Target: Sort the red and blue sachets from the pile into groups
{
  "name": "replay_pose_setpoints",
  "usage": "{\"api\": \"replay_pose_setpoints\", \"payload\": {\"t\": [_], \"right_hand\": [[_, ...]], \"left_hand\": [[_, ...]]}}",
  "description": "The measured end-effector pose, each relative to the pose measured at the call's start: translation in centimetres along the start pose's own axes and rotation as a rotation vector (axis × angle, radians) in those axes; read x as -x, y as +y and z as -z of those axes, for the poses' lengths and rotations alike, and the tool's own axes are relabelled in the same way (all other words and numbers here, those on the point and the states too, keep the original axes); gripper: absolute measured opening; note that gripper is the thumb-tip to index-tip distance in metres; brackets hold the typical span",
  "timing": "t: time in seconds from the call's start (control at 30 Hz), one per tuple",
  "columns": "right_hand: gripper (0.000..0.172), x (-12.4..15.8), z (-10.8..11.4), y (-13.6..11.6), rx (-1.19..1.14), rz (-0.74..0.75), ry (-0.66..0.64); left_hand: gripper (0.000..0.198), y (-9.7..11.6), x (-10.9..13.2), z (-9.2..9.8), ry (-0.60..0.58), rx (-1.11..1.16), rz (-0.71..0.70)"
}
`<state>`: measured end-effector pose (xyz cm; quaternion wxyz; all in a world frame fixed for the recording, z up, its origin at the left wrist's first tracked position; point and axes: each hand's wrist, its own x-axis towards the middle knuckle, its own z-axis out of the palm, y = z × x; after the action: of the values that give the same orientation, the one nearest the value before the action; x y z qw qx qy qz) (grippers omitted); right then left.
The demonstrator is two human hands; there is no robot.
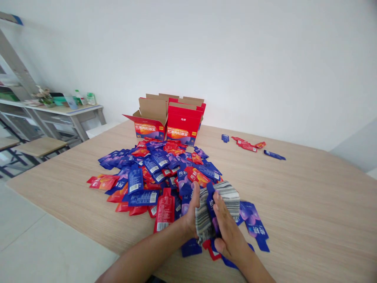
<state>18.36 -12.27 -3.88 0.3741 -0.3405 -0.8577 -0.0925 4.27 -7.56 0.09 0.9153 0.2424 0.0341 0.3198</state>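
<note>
Left hand [193,212] and right hand [228,228] both curled round striped cloth [219,196] — blue pouch [210,202] pinched within. Pouch pile [159,173] just beyond hands. Farther back, two open boxes [167,118] — contents hidden.

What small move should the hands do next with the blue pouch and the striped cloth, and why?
Probably draw the striped cloth along the blue pouch: the left hand holds the cloth wrapped around it, the right hand presses on top, and only its top end shows.
</note>
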Motion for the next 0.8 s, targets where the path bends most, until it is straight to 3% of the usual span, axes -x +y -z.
{"api": "replay_pose_setpoints", "payload": {"t": [0.2, 0.37, 0.5, 0.57, 0.67, 0.8], "right_hand": [[0.078, -0.2, 0.6, 0.6, -0.118, 0.003, -0.060], [0.095, -0.1, -0.7, 0.8, -0.007, 0.075, -0.021], [0.075, 0.1, -1.9, 0.9, 0.146, 0.102, -0.053], [0.075, 0.3, -1.9, 1.2, 0.171, 0.105, -0.062], [0.078, 0.6, -1.5, 2.2, 0.210, 0.080, 0.043], [0.074, 0.9, -0.7, 4.5, 0.291, -0.134, 0.235]], "left_hand": [[0.104, 1.5, -0.1, 1.2, -0.001, 0.099, -0.074], [0.096, 3.2, 0.0, 2.3, 0.037, 0.118, -0.117], [0.088, 4.3, 0.5, 2.9, -0.014, 0.075, -0.079], [0.082, 5.2, 0.8, 3.2, -0.046, 0.042, -0.118], [0.071, 7.0, 1.8, 4.2, -0.060, 0.003, -0.239], [0.065, 9.6, 5.2, 7.2, -0.160, -0.067, -0.475]]}}
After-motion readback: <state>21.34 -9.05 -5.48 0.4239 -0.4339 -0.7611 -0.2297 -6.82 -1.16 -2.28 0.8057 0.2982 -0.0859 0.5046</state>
